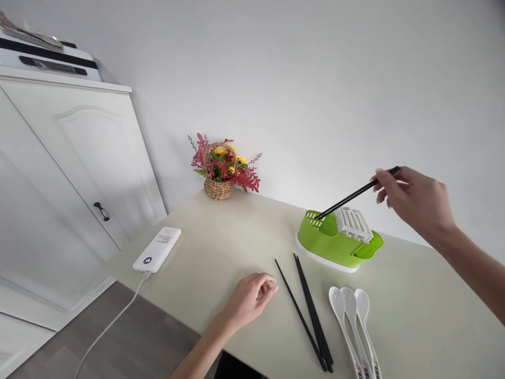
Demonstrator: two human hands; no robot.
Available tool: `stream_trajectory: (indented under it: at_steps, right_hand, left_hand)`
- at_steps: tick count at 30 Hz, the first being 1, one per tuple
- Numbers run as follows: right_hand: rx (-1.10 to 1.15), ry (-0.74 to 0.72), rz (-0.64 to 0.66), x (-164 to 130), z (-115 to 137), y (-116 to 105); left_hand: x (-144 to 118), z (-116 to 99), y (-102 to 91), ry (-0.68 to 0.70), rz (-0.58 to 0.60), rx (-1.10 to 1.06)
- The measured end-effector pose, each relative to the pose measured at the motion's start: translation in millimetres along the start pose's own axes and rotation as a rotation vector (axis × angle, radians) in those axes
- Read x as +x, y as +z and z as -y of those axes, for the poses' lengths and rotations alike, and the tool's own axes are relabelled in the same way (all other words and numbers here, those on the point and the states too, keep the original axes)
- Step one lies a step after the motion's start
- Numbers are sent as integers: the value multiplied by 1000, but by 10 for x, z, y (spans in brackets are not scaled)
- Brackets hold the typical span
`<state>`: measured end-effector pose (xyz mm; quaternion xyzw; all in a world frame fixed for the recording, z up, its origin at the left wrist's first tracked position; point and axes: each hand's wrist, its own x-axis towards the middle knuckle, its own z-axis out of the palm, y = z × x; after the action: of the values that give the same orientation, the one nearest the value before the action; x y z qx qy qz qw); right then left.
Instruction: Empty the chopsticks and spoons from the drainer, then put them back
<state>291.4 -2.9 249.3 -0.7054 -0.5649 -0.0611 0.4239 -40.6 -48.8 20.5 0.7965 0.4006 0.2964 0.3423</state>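
At the right of the frame, the right hand (418, 202) pinches a thin black chopstick (355, 195) by its top, tip in the lime-green plastic cutlery drainer (331, 245). Light, stiff, slippery, I'd judge; grip near the thick end. Lower centre, the left hand (248, 300) rests loosely curled, empty, beside loose black chopsticks (310, 310) and white ceramic spoons (355, 321).

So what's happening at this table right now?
A person's right hand holds black chopsticks by the top end, their tips angled down into a green utensil holder on the table. The left hand rests loosely curled on the table, holding nothing. Beside it lie more black chopsticks and three white spoons. A white power bank and a flower basket sit further back.
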Motion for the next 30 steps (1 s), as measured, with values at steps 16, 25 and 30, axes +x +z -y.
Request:
stream_trajectory:
  at_steps: [16, 25, 30]
  right_hand:
    - [-193, 22, 409, 550, -746, 1194]
    - [-210, 46, 476, 314, -929, 1120]
    - [-222, 52, 503, 146, -929, 1046]
  left_hand:
    - [59, -80, -27, -27, 34, 65]
    - [78, -101, -26, -17, 29, 84]
    - [65, -85, -21, -7, 23, 77]
